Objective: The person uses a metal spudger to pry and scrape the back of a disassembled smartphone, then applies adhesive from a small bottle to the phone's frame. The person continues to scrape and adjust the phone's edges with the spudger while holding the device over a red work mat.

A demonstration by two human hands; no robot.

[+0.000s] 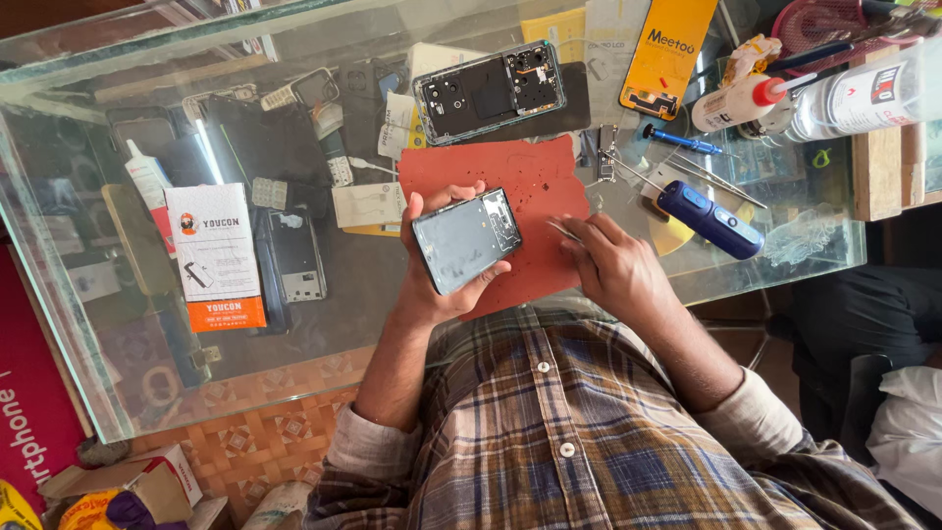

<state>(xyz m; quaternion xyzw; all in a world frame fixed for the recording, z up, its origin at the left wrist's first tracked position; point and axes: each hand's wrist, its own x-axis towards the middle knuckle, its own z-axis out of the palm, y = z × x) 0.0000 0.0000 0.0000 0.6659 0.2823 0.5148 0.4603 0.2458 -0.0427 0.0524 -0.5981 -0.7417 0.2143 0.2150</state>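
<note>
Glass counter top (324, 324) carries a red rubber mat (535, 196). Your left hand (432, 285) grasps the grey rectangular phone frame (466, 238) above the mat; your right hand (613, 265) pinches thin metal tweezers (562, 230) just beside it.

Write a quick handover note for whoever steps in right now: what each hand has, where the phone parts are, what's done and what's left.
Left hand: holds the opened phone above the red mat.
Right hand: pinches thin tweezers beside the phone's edge.
Second opened phone lies on the glass table, blue screwdriver to the right.
Done: held phone is open, small screws lie on the mat.
Left: work inside it; nothing closed up yet.
</note>
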